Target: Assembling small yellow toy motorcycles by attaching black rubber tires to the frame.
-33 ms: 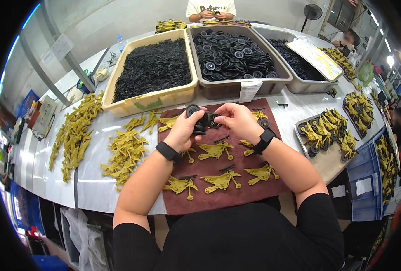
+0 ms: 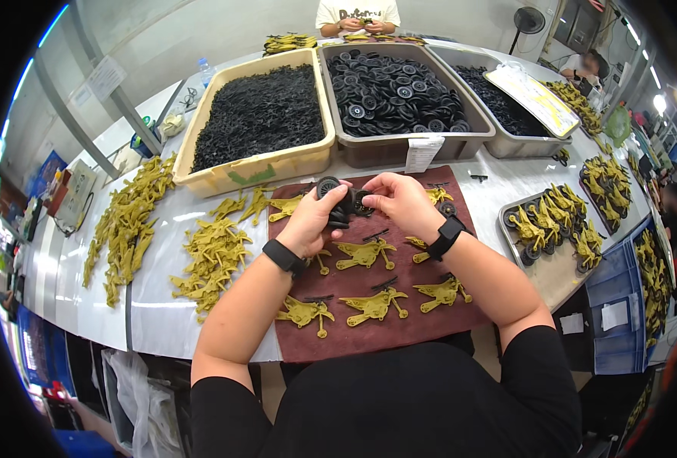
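Nothing has shifted since the earlier frame: both hands sit in the same place over the far edge of the mat, the parts below unmoved.

Left hand and right hand meet over the far edge of the brown mat. Between them, a small black wheel assembly. Left fingers curl shut around its near-left side, thumb on top; a round black wheel shows just above the left knuckles. Right fingers pinch closed on the assembly's right end. Long axis of the held piece runs roughly left to right, hand to hand. Both hands equally near; neither has slack.

Lying on the mat, nearer the body: several flat yellow-green motorcycle frames, apart from each other, some with a black pin beside them.

The surface is white and curved. Heap of yellow frames left of the mat, a longer one toward the left edge. Along the far edge, a tan bin of black parts and a grey bin of black wheels. Metal tray of finished yellow bikes at right.

Workshop room; another person sits at the far end.
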A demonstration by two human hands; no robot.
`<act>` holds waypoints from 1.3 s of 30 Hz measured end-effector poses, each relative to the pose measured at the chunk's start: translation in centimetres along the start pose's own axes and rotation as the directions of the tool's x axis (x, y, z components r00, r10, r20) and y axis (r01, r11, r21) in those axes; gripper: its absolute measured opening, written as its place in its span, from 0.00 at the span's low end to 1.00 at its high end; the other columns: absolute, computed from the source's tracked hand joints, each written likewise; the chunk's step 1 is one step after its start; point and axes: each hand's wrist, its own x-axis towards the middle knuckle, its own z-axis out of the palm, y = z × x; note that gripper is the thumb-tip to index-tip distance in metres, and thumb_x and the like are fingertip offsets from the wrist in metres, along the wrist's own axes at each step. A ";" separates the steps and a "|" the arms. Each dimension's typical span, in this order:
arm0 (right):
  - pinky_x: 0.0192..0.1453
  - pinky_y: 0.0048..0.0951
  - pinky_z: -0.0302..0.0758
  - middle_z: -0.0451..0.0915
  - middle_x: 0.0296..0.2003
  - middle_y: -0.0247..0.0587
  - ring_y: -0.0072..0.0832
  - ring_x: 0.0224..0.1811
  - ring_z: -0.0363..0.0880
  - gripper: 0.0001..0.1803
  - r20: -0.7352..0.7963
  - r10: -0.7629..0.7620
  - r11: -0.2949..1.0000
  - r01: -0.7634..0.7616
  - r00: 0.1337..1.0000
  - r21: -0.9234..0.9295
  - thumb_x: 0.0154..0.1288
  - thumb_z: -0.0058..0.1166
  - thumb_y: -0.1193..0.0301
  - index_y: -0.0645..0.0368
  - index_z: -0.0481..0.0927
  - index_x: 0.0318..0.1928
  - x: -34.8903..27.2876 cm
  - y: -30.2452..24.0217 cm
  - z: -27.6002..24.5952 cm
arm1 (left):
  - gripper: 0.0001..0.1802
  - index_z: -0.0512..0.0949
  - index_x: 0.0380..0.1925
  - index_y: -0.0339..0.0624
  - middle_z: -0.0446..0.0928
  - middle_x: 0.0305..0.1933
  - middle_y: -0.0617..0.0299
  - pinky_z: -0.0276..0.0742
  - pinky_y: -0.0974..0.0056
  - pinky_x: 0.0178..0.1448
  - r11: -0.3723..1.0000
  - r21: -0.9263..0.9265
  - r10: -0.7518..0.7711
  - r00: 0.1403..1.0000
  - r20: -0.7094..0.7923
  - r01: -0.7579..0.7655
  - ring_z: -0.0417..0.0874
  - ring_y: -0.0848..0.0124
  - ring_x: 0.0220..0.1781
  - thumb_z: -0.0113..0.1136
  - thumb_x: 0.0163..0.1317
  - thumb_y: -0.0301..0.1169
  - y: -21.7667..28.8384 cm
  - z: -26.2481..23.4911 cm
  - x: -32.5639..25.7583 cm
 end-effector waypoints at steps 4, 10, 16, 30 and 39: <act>0.28 0.19 0.73 0.79 0.24 0.36 0.17 0.25 0.77 0.08 -0.017 0.008 0.998 -0.009 1.000 -0.057 0.58 0.61 0.75 0.66 0.78 0.34 0.3 -1.9 0.7 | 0.14 0.72 0.45 0.48 0.77 0.36 0.64 0.65 0.76 0.17 0.996 -0.076 0.055 0.998 0.031 -0.052 0.77 0.78 0.28 0.55 0.65 0.42 0.0 -0.1 -0.5; 0.31 0.20 0.76 0.79 0.28 0.34 0.18 0.26 0.77 0.07 0.028 -0.008 0.991 0.004 1.000 0.136 0.62 0.57 0.74 0.65 0.75 0.37 1.0 -2.0 1.2 | 0.10 0.72 0.42 0.50 0.78 0.35 0.66 0.67 0.76 0.18 0.974 -0.222 0.051 0.998 0.024 -0.044 0.77 0.78 0.29 0.59 0.62 0.36 1.0 -1.1 -1.0; 0.33 0.23 0.73 0.78 0.25 0.34 0.19 0.28 0.76 0.06 -0.086 -0.026 1.000 0.026 0.996 0.005 0.60 0.58 0.73 0.63 0.78 0.34 1.0 -0.5 -0.6 | 0.11 0.72 0.42 0.50 0.78 0.36 0.64 0.66 0.75 0.16 0.975 -0.203 0.067 0.992 -0.109 -0.088 0.80 0.75 0.29 0.59 0.62 0.35 1.8 -1.1 -1.2; 0.39 0.31 0.75 0.81 0.30 0.47 0.34 0.32 0.81 0.09 -0.107 -0.268 0.678 0.108 0.958 -0.727 0.58 0.58 0.72 0.65 0.80 0.36 0.8 3.9 -2.5 | 0.10 0.73 0.41 0.48 0.79 0.36 0.63 0.65 0.76 0.16 0.991 -0.112 0.066 0.998 -0.021 -0.068 0.78 0.77 0.28 0.60 0.62 0.35 1.8 -0.8 -1.5; 0.29 0.17 0.73 0.78 0.27 0.33 0.16 0.26 0.75 0.10 0.076 0.018 1.000 -0.016 0.997 -0.021 0.63 0.56 0.73 0.67 0.77 0.41 0.9 -1.9 1.7 | 0.11 0.72 0.42 0.46 0.77 0.34 0.62 0.66 0.75 0.16 0.988 -0.093 0.119 0.993 -0.021 -0.121 0.79 0.76 0.27 0.60 0.62 0.34 1.5 -1.0 -1.8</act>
